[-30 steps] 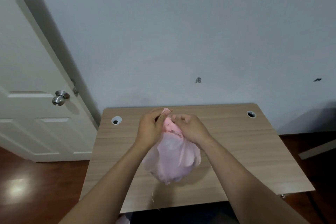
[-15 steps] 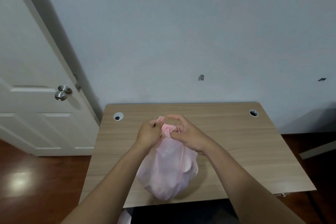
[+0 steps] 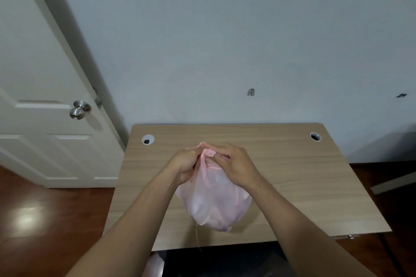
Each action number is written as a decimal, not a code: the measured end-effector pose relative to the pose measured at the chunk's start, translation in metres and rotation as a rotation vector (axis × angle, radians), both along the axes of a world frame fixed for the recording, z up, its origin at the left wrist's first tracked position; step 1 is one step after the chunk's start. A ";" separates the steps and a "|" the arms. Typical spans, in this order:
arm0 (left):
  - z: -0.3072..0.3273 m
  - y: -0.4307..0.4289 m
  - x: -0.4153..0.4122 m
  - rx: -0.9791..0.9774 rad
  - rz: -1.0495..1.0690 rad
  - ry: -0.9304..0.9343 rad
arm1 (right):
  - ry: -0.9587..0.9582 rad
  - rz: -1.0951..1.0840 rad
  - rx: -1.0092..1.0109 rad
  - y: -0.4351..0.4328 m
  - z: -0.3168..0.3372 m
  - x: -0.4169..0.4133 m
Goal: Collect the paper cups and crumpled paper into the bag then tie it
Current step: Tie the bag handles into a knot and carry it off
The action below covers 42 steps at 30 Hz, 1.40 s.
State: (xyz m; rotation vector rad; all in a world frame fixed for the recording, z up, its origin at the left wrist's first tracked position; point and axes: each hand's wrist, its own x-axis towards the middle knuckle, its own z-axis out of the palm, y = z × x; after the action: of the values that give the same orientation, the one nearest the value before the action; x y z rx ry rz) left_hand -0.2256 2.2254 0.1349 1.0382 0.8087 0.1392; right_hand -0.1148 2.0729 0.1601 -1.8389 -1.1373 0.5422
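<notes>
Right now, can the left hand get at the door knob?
Probably not as it stands. The left hand is clamped on the bag neck with the right hand, and the knob sits well off past the desk edge; it would have to let go first.

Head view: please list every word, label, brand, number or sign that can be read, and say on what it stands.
None can be read.
The pink bag, held at its neck by the left hand and the right hand, shows no print.
The desk and the door carry no text.
Two small dark marks on the wall are not legible as signs.
</notes>
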 end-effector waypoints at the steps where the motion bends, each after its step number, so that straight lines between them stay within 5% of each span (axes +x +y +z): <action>1: -0.003 0.000 0.000 0.012 -0.003 -0.004 | 0.009 -0.010 0.014 0.000 -0.002 -0.001; 7: -0.011 -0.008 -0.008 0.387 -0.003 0.114 | 0.316 -0.205 -0.026 -0.003 -0.027 0.005; 16: -0.053 0.002 -0.026 0.623 0.170 0.397 | 0.569 -0.489 -0.136 -0.011 -0.063 0.004; 21: -0.055 0.014 -0.040 0.628 0.232 0.432 | 0.493 -0.580 -0.231 -0.022 -0.078 0.016; 25: -0.057 0.019 -0.050 0.676 0.221 0.429 | 0.158 -0.474 -0.330 -0.027 -0.077 0.017; 28: -0.049 0.015 -0.048 0.727 0.215 0.329 | -0.058 -0.472 -0.241 -0.018 -0.059 0.011; 31: -0.026 0.002 -0.042 0.795 0.172 0.153 | -0.052 -0.426 -0.143 -0.010 -0.032 0.003; 36: 0.005 -0.015 -0.025 0.631 0.103 -0.086 | 0.453 -0.375 0.087 0.004 -0.007 -0.003; 42: 0.010 -0.018 -0.013 -0.037 0.154 -0.311 | 0.727 -0.447 0.246 0.014 0.002 -0.002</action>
State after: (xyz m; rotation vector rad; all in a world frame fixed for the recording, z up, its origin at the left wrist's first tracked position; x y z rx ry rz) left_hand -0.2383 2.2074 0.1446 0.8915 0.6050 0.4060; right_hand -0.1165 2.0868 0.1616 -1.4258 -0.2781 0.6878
